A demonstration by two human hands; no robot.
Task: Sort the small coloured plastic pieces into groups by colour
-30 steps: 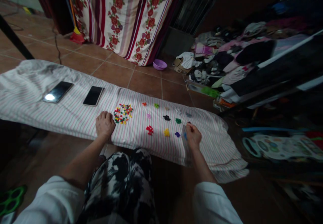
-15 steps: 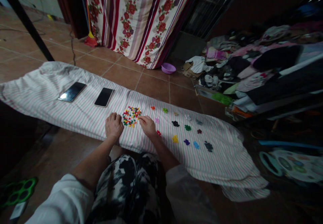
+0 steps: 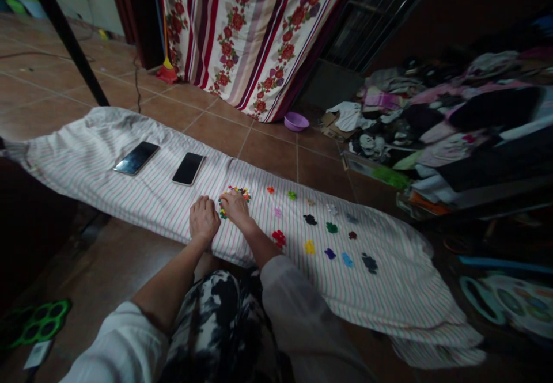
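My right hand [image 3: 235, 207] reaches over a mixed pile of tiny coloured pieces [image 3: 223, 212], its fingers drawn together and pointing down into it. The hand covers much of the pile, and whatever its fingertips hold is hidden. Left of the pile, my left hand [image 3: 204, 219] rests palm down on the striped cloth [image 3: 147, 198], fingers slightly bent and holding nothing visible. Small heaps sorted by colour lie to the right, among them a red heap [image 3: 279, 238], a yellow heap [image 3: 309, 247], a black heap [image 3: 310, 219] and a dark green heap [image 3: 332, 228].
Two phones, one [image 3: 136, 158] farther left and another [image 3: 189, 169] nearer the pile, lie on the cloth. Beyond its far edge, a purple bowl [image 3: 296, 121] stands on the tiled floor near a flowered curtain [image 3: 246, 37]. Clothes [image 3: 432, 112] are heaped at the right.
My right hand has moved left from the pile's right edge to over its middle, uncovering the red heap. My left hand stays beside the pile. The whole view has shifted slightly.
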